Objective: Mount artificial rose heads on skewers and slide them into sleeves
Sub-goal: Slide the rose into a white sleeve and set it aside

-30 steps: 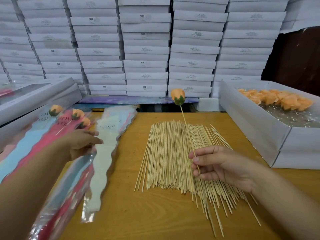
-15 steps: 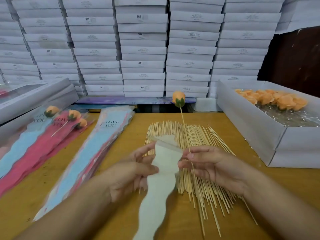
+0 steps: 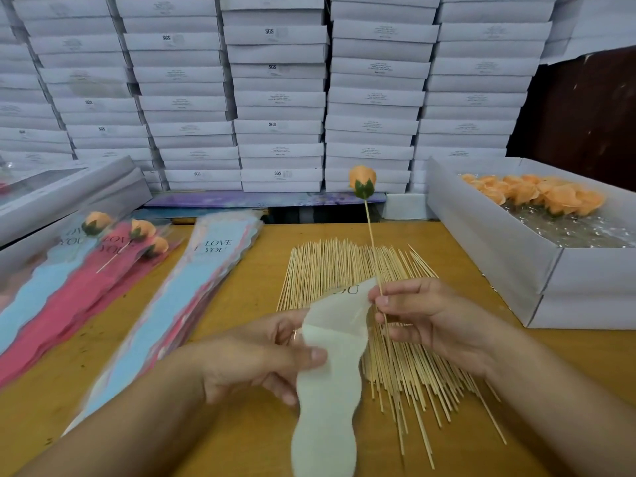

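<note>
My right hand (image 3: pixel 426 321) pinches a skewer that stands upright with an orange rose head (image 3: pixel 362 180) on its tip. A pale, wavy-edged sleeve (image 3: pixel 330 383) hangs from my left hand (image 3: pixel 261 359), thumb pressed on its front near the top. The sleeve's open top curls toward the skewer beside my right fingers. A loose pile of bamboo skewers (image 3: pixel 371 304) lies on the wooden table (image 3: pixel 241 435) under both hands.
A stack of blue sleeves (image 3: pixel 192 297) lies left of centre. Further left, finished roses in sleeves (image 3: pixel 103 256) lie fanned out. A white box of orange rose heads (image 3: pixel 537 201) sits at the right. Stacked white boxes (image 3: pixel 275 98) wall the back.
My left hand left the sleeve stacks at the left, brought one pale sleeve to the centre and raised its top beside the skewer. My right hand kept holding the rose skewer upright.
</note>
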Tool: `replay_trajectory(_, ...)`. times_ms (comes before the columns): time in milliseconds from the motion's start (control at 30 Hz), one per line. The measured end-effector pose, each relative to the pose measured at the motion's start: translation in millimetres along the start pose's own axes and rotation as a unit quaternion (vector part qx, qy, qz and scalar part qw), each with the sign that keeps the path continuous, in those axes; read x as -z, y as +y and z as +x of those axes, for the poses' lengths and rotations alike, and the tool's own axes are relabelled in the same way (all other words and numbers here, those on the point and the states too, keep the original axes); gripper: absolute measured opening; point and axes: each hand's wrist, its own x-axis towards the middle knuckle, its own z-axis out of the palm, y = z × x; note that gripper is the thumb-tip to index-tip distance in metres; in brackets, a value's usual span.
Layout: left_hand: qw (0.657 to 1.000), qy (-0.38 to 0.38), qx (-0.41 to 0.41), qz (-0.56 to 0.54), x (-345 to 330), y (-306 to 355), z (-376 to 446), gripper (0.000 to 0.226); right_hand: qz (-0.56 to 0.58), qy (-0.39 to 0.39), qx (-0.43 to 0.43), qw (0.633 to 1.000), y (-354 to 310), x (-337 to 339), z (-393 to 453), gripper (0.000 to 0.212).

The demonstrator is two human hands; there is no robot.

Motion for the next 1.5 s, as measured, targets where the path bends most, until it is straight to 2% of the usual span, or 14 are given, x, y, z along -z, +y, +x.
replay_trajectory(100, 0.995, 0.092, -0.033, -0.009, 3.7, 3.6, 8.2, 0.061, -0.026, -0.029, 0.002, 0.999, 1.5, -4.2, -1.4, 0.024)
replay_trajectory(133, 0.99, 0.127, -0.052, -0.041, 5.3, 4.6, 12.2, 0.057, -0.031, -0.034, 0.002, 0.999, 2.4, -5.6, -1.5, 0.023)
replay_trajectory(200, 0.973, 0.178, -0.092, -0.118, 3.7, 11.6, 18.6, 0.032, -0.041, -0.038, 0.002, 0.998, 4.0, -8.1, -1.8, 0.022)
replay_trajectory(233, 0.965, 0.199, -0.105, -0.138, 1.8, 14.6, 21.7, 0.029, -0.048, -0.039, 0.003, 0.998, 4.7, -9.2, -1.9, 0.022)
replay_trajectory(300, 0.95, 0.241, -0.112, -0.163, 0.0, 17.8, 28.8, 0.041, -0.057, -0.04, 0.005, 0.998, 5.6, -10.8, -2.3, 0.023)
replay_trajectory(433, 0.933, 0.285, -0.123, -0.184, -4.3, 18.3, 36.6, 0.035, -0.08, -0.048, 0.007, 0.996, 6.4, -12.0, -3.7, 0.025)
replay_trajectory(567, 0.937, 0.298, -0.121, -0.139, -7.6, 10.5, 35.8, 0.012, -0.073, -0.038, 0.025, 0.996, 4.5, -9.7, -3.8, 0.027)
replay_trajectory(733, 0.952, 0.266, -0.086, -0.127, -11.8, 3.7, 29.7, 0.033, -0.046, 0.014, 0.064, 0.997, 2.4, -2.9, -0.4, 0.029)
replay_trajectory(800, 0.96, 0.24, -0.076, -0.122, -14.8, 3.7, 29.1, 0.024, -0.052, 0.019, 0.066, 0.996, 3.4, -2.2, 0.3, 0.028)
replay_trajectory(900, 0.96, 0.245, -0.065, -0.122, -21.8, 4.7, 29.7, 0.007, -0.06, 0.012, 0.067, 0.996, 6.9, -3.9, 1.4, 0.027)
replay_trajectory(1167, 0.956, 0.268, -0.071, -0.091, -27.2, 1.5, 32.2, 0.016, -0.08, 0.039, 0.067, 0.994, 13.9, -4.1, 5.5, 0.022)
replay_trajectory(1300, 0.943, 0.297, -0.074, -0.129, -26.7, 7.6, 31.7, 0.019, -0.1, 0.042, 0.063, 0.992, 13.9, -3.5, 5.6, 0.015)
replay_trajectory(1500, 0.933, 0.305, -0.103, -0.163, -25.6, 9.6, 34.6, 0.019, -0.118, 0.015, 0.048, 0.992, 13.7, -7.8, 2.7, 0.015)
